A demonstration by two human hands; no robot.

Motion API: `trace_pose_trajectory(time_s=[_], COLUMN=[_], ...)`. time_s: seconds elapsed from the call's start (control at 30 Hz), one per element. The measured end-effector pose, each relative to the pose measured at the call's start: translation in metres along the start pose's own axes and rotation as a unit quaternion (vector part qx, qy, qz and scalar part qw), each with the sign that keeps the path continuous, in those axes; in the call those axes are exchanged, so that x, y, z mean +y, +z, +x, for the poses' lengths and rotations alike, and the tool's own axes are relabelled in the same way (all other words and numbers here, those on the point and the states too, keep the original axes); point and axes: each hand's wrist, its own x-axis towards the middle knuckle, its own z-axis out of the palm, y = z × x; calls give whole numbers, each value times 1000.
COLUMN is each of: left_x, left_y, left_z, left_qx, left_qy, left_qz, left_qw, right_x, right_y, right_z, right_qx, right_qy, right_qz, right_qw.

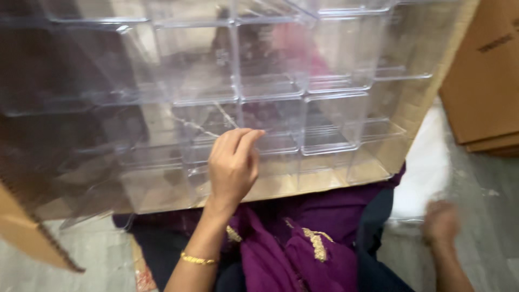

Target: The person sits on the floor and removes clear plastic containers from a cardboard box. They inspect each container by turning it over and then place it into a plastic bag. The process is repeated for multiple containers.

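we're looking down at a clear plastic organizer point(232, 86) with a grid of square compartments, filling the upper two thirds of the frame. it sits in or against a brown cardboard box point(32, 232) whose flap shows at lower left, and its bottom edge rests over our lap.

left hand point(233, 165) is centre frame, fingers curled loosely with the tips touching a divider wall in the lower rows of the organizer. it grips nothing, just contact on the plastic. a gold bangle point(197, 260) sits on that wrist.

right hand point(442, 221) is at lower right, well apart from the organizer, motion-blurred (can't tell whether it's spread or closed, and we see nothing in it).

progress, as a judgement: every compartment we can see looks empty. the organizer is still partly in its carton.

purple cloth with gold embroidery point(313, 232) covers the lap at bottom centre. stacked flat cardboard point(486, 81) lies at upper right on a grey floor point(486, 259).
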Motion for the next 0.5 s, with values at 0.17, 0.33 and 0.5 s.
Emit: trace_pose_trajectory(time_s=[0.17, 0.33, 0.5], left_x=[1, 3, 2], left_y=[3, 5, 5], left_z=[2, -2, -3], left_qx=[1, -5, 1], left_qy=[1, -8, -5], left_qz=[17, 45, 48], left_qw=[1000, 999, 999], right_x=[-19, -84, -124], right_y=[-12, -22, -1], right_z=[17, 116, 129], right_qx=[-114, -19, -206], right_qy=[59, -211, -174], right_qz=[-192, 122, -6], right_qw=[973, 970, 963])
